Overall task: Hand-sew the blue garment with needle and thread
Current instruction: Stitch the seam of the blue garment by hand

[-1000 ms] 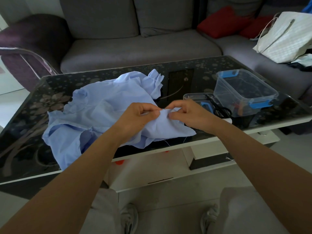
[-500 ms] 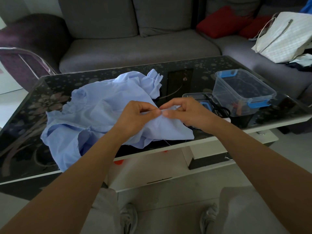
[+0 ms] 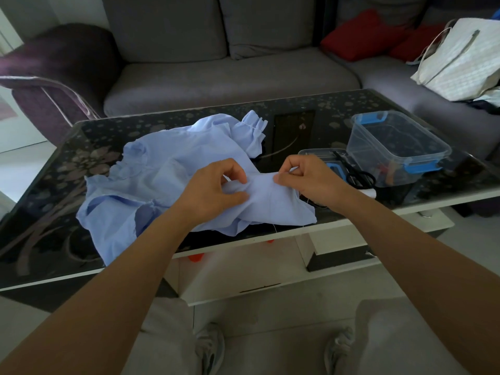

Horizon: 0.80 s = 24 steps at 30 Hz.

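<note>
Pinching the blue garment (image 3: 167, 180), left hand (image 3: 213, 190) and right hand (image 3: 305, 177) hold one fold. Scissors (image 3: 359, 177) lie beside the right hand.

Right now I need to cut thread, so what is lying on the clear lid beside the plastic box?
Black-handled scissors lie on the clear lid, handles nearest the person. The right hand covers the lid's near corner, so anything there is hidden.
</note>
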{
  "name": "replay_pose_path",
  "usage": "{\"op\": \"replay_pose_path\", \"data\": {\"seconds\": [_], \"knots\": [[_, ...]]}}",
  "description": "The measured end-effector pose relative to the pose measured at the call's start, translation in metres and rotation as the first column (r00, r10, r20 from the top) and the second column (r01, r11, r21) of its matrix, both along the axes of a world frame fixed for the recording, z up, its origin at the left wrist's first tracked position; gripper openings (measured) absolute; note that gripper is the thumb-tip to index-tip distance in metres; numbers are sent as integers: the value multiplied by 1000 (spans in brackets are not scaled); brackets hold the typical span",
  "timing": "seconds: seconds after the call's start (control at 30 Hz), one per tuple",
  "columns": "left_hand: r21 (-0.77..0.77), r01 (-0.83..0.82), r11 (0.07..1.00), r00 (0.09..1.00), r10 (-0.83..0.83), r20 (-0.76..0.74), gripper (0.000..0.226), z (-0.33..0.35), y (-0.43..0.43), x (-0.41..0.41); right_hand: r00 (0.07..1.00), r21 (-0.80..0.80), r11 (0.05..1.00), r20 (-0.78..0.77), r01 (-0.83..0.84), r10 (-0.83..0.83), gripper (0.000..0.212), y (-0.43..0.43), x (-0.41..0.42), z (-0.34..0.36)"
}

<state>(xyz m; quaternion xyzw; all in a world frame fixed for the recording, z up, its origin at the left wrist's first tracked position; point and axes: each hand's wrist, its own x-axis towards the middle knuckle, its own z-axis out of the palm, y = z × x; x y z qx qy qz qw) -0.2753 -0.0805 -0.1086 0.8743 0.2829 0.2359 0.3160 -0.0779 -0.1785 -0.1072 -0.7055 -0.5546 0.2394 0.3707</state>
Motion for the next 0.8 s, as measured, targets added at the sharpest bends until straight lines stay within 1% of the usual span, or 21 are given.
{"op": "replay_pose_path", "data": {"seconds": [0.1, 0.17, 0.2, 0.27, 0.37, 0.47, 0.57, 0.63, 0.67, 0.73, 0.8], "knots": [[28, -59, 998, 998, 59, -5, 21, -3, 2, -3, 1000, 7, 1000, -13, -9, 9, 16, 0, 1, 0], [41, -128, 991, 991, 125, 50, 22, -2, 3, -2, 1000, 10, 1000, -10, -10, 10, 16, 0, 1, 0], [24, -154, 988, 984, 151, 93, 22, -1, 3, -2, 1000, 11, 1000, -3, -11, 11, 15, 1, 1, -1], [-59, -171, 983, 969, 179, 170, 23, 3, 3, -1, 1000, 15, 1000, 11, -15, 15, 14, 1, 0, 0], [-119, -178, 977, 958, 200, 208, 23, 4, 3, 1, 1000, 30, 999, 16, -26, 25, 12, 1, 1, 0], [-158, -155, 975, 966, 183, 183, 23, 4, 3, 3, 999, 46, 998, 5, -42, 42, 13, 0, 2, 0], [-137, -131, 982, 985, 145, 97, 33, 1, 1, 7, 997, 42, 996, 4, -73, 73, 10, -1, 1, -1], [-128, -126, 984, 985, 139, 100, 37, 3, -2, 10, 996, 34, 995, -12, -89, 89, 9, -1, 1, -1], [-150, -121, 981, 983, 140, 119, 36, 4, -4, 12, 995, 35, 995, -28, -95, 96, 9, -1, 1, 0], [-207, -100, 973, 978, 134, 157, 27, 7, -8, 15, 992, 48, 993, -63, -109, 112, 9, -2, 0, 2], [-228, -70, 971, 982, 107, 154, 11, 8, -11, 18, 987, 66, 990, -98, -122, 128, 9, -5, -1, 5]]}}
